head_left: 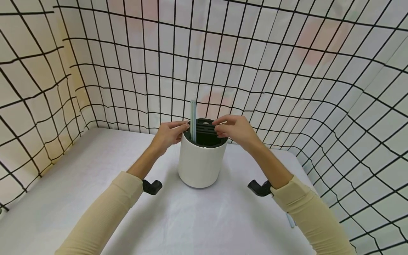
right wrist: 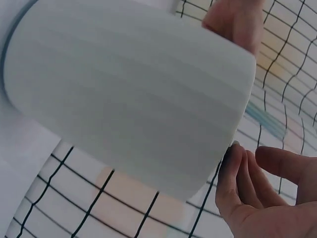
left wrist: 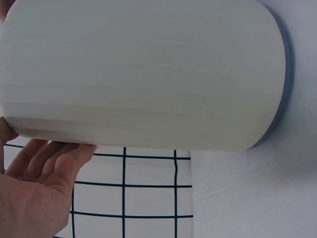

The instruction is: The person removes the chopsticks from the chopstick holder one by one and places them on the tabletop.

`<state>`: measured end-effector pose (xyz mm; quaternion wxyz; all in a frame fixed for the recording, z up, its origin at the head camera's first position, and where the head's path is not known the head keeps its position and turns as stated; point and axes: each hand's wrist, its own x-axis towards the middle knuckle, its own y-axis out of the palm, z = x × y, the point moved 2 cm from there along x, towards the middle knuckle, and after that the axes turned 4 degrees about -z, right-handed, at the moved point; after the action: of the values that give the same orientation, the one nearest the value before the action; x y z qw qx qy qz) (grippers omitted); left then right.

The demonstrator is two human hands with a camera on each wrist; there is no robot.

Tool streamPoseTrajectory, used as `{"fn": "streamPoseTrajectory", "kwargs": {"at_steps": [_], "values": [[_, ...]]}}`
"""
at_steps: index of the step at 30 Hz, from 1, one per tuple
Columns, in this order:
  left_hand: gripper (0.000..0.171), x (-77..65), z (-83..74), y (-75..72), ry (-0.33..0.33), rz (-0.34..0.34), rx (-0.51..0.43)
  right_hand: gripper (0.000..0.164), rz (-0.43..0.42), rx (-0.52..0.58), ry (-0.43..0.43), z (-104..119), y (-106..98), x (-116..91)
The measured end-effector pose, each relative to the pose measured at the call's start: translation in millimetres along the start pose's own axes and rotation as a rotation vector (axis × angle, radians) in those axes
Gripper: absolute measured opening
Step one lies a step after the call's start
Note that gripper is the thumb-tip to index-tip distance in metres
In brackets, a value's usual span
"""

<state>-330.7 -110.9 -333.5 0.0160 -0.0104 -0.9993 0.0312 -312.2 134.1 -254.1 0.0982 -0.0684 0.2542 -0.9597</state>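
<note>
A white cylindrical container [head_left: 200,166] with a dark slotted insert [head_left: 204,128] in its mouth stands upright on the table. Several thin pale blue sticks [head_left: 193,120] rise from its left side, and they also show beyond the rim in the right wrist view [right wrist: 265,121]. My left hand [head_left: 169,136] holds the container's left rim, thumb at the top edge and fingers along the outer wall. At the right of the mouth is my right hand [head_left: 237,131], its fingertips by the rim and its thumb apart from them. The container's inside is mostly dark.
Black wire grid panels [head_left: 173,74] enclose the back and both sides, with pale cloth behind. A white cloth covers the table [head_left: 191,219]. A small pale blue piece [head_left: 290,220] lies beside the right sleeve. Black camera mounts [head_left: 152,187] jut from both wrists.
</note>
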Motion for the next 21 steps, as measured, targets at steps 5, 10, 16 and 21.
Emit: {"fn": "streamPoseTrajectory", "kwargs": {"at_steps": [5,10,16,21], "values": [[0.047,0.2,0.3,-0.2,-0.003,-0.002,-0.003,0.026,0.024,0.017,-0.043,13,21,8],[0.046,0.5,0.2,1.2,-0.007,0.005,-0.016,0.023,0.024,0.037,-0.046,17,35,15],[0.045,0.7,-0.4,1.4,-0.006,0.008,-0.023,0.024,0.027,-0.01,-0.049,17,46,22],[0.046,0.4,-0.2,-0.8,-0.008,0.005,-0.018,0.026,0.02,-0.084,-0.059,15,51,23]]}}
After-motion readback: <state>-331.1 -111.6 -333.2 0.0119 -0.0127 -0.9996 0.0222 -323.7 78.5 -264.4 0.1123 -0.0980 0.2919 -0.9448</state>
